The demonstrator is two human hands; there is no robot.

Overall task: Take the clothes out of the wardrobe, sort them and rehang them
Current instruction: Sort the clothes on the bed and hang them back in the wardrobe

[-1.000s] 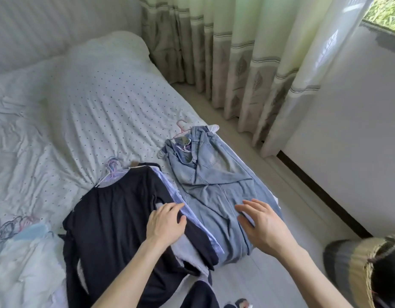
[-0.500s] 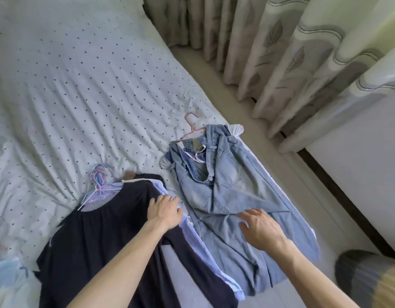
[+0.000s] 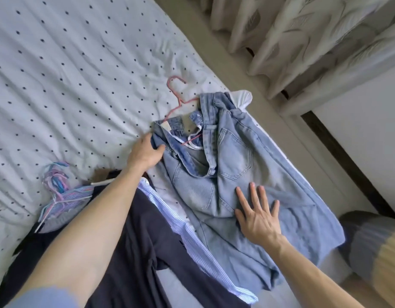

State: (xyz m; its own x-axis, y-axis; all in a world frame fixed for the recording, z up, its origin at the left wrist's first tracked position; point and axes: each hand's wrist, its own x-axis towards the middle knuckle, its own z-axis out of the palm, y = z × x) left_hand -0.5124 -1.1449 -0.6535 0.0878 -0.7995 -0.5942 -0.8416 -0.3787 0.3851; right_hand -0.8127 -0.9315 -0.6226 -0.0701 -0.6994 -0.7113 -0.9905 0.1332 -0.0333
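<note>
Light blue jeans (image 3: 234, 156) lie on the dotted bed sheet (image 3: 70, 70), with a pink hanger (image 3: 177, 94) sticking out at their waist. My left hand (image 3: 145, 154) grips the left edge of the jeans' waistband, thumb over the denim. On the jeans' legs my right hand (image 3: 256, 214) presses flat, fingers spread. Left of the jeans lies a dark navy garment (image 3: 134, 247) over a blue striped shirt (image 3: 192, 238). A bundle of pastel hangers (image 3: 58, 187) pokes out at its top.
Patterned curtains (image 3: 303, 41) hang along the right beyond the bed's edge. A strip of floor (image 3: 214, 47) runs between bed and curtains. A striped blurred object (image 3: 374, 247) sits at the lower right.
My left hand left the dark garment and moved up right to the jeans' waistband. My right hand slid a little up the jeans and spread flat. The view came closer.
</note>
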